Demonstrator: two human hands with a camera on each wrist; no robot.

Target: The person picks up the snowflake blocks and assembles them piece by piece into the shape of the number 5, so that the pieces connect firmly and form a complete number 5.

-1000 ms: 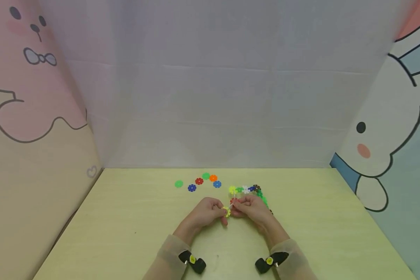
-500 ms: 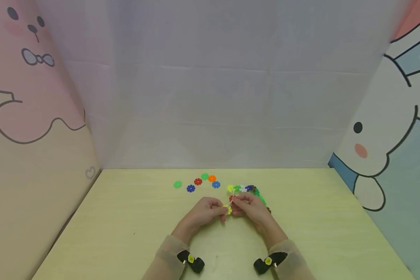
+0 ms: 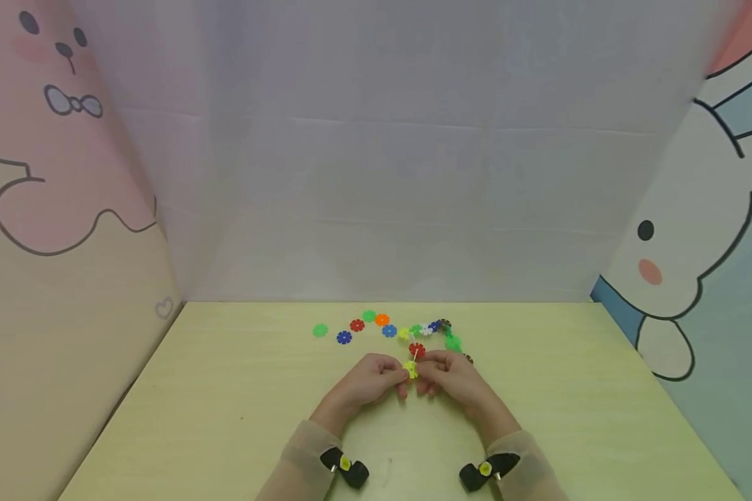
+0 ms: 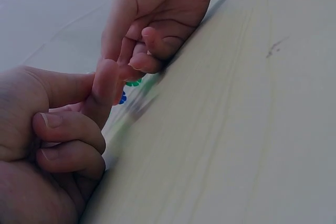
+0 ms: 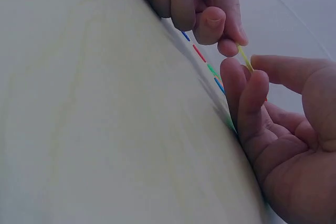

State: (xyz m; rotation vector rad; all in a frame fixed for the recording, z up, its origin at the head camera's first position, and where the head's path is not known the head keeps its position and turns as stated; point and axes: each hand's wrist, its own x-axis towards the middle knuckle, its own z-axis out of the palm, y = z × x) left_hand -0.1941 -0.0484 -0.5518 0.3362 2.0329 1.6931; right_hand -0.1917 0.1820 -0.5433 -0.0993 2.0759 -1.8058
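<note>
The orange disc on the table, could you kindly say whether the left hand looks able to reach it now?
Probably yes: nothing covers the orange disc lying beyond the left hand. That hand pinches a yellow disc, though, so it would likely need to let go first.

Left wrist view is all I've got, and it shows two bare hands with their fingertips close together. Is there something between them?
Observer: Yes. In the right wrist view, a thin, yellow, plastic-looking disc shows edge-on, pinched by the left hand and right hand.

Visitor: What's just past it?

Observer: A red, notch-rimmed disc, in the head view. Whether it's joined to the yellow one, I can't tell.

Visitor: Any piece off by itself?

Observer: Yes. A light-green round disc lies apart, farthest left in the head view.
</note>
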